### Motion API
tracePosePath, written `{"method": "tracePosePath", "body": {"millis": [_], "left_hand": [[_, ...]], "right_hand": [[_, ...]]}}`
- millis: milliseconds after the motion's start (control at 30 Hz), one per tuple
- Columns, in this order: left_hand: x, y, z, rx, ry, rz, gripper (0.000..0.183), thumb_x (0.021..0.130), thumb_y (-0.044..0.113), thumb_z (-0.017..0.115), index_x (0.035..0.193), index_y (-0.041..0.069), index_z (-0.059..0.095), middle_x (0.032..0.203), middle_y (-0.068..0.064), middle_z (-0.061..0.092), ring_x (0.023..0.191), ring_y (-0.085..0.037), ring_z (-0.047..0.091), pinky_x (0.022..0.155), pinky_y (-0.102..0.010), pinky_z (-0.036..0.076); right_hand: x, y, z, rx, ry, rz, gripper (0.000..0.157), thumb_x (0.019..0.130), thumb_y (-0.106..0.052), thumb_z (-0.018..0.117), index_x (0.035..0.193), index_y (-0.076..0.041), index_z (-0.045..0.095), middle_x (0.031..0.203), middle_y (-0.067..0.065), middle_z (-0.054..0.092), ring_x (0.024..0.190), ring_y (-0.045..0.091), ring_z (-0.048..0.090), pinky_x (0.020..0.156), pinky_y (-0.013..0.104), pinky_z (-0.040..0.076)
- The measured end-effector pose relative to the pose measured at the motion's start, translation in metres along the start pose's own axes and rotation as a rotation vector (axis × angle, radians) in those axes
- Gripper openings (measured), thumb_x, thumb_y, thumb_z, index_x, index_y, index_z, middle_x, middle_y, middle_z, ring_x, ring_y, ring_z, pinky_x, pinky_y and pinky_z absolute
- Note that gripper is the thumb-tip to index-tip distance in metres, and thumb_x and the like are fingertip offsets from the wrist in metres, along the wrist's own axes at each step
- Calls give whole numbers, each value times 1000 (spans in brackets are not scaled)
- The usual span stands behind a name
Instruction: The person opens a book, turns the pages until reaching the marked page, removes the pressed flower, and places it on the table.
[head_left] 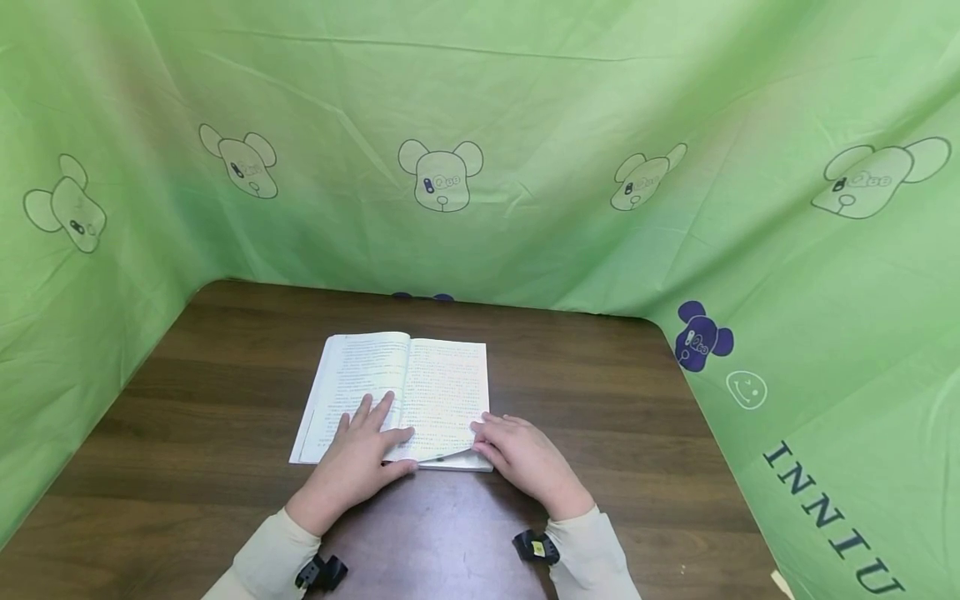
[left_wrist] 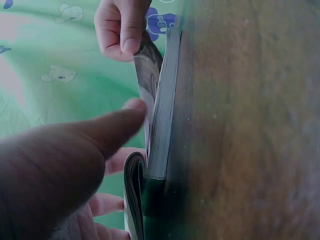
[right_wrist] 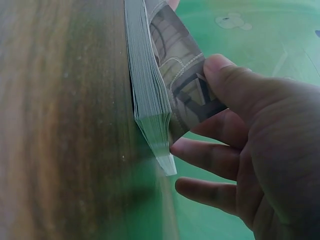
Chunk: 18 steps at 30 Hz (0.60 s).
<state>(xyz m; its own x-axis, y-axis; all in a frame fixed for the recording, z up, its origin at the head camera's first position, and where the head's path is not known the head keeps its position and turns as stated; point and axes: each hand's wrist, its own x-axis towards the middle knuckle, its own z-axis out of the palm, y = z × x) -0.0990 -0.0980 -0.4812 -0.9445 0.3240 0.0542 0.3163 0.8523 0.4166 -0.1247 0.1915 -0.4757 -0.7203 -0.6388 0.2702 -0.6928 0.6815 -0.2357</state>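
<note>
An open book (head_left: 446, 383) lies on the wooden table, its left pages full of print and its right page dotted with small text. My left hand (head_left: 356, 458) rests on the left page and across the fold with fingers spread, the thumb near the lower edge. At the lower right corner, my right hand (head_left: 525, 458) pinches a lifted page between thumb and fingers. The right wrist view shows a dark picture on the underside of that page (right_wrist: 180, 75), raised off the thick page block (right_wrist: 147, 65).
The brown wooden table (head_left: 615, 417) spreads around the book. A green cloth (head_left: 525, 92) printed with bear faces hangs at the back and both sides. A black strap device (head_left: 321, 573) sits on the left wrist, another (head_left: 536, 547) on the right.
</note>
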Motion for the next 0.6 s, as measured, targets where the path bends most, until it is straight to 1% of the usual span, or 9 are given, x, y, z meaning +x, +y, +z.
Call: {"method": "tracePosePath", "body": {"millis": [67,167,233,267,333,400,467,533,600], "left_hand": [[-1,0,0,5,5,-2,52,87,55,76,129,24,74,164,-19,35,151,-50,25,111,-76,27],[-1,0,0,7,10,-8,48,88,52,76,128,24,75,164,-18,35,152,-49,25,112,-75,27],[0,0,0,7,16,-9,45,90,50,75,127,24,75,163,-18,36,152,-49,25,111,-75,28],[0,0,0,6,21,-7,44,91,49,75,126,24,75,163,-18,37,151,-49,26,111,-75,28],[0,1,0,4,26,-5,41,92,47,74,125,24,76,163,-18,38,151,-50,27,111,-76,28],[0,1,1,2,32,0,38,94,45,72,125,23,76,162,-18,38,151,-50,27,111,-76,28],[0,1,1,4,39,5,37,96,44,70,126,23,75,162,-19,39,151,-50,27,110,-76,28],[0,1,2,8,43,3,41,98,43,67,131,20,72,162,-18,39,151,-50,28,111,-75,28],[0,0,2,6,58,-1,49,99,41,65,141,16,64,161,-18,40,150,-49,30,111,-75,29]], "right_hand": [[0,0,0,-7,15,-12,27,98,-23,70,121,-9,74,122,5,75,121,24,68,103,48,52],[0,0,0,-13,41,-30,26,97,-22,71,120,-8,74,118,4,76,118,23,70,101,46,53],[1,1,1,-22,61,-43,24,97,-22,71,117,-9,74,115,3,77,115,21,71,99,44,54],[1,1,0,-17,73,-46,20,97,-22,72,113,-11,74,114,2,77,113,19,72,98,43,55],[1,1,0,-7,101,-51,14,96,-22,73,108,-14,72,116,1,76,114,18,71,98,44,54],[1,2,-1,-2,127,-49,14,95,-23,73,107,-16,70,123,2,74,119,18,68,101,45,52],[1,2,-3,4,147,-37,19,95,-24,73,112,-16,69,133,3,69,127,20,64,106,49,49],[1,3,-4,-12,160,-23,33,95,-26,73,125,-14,67,143,6,63,133,23,58,110,52,45],[0,4,-4,-25,172,-4,45,95,-27,73,136,-12,62,149,7,57,137,25,55,112,52,42]]}}
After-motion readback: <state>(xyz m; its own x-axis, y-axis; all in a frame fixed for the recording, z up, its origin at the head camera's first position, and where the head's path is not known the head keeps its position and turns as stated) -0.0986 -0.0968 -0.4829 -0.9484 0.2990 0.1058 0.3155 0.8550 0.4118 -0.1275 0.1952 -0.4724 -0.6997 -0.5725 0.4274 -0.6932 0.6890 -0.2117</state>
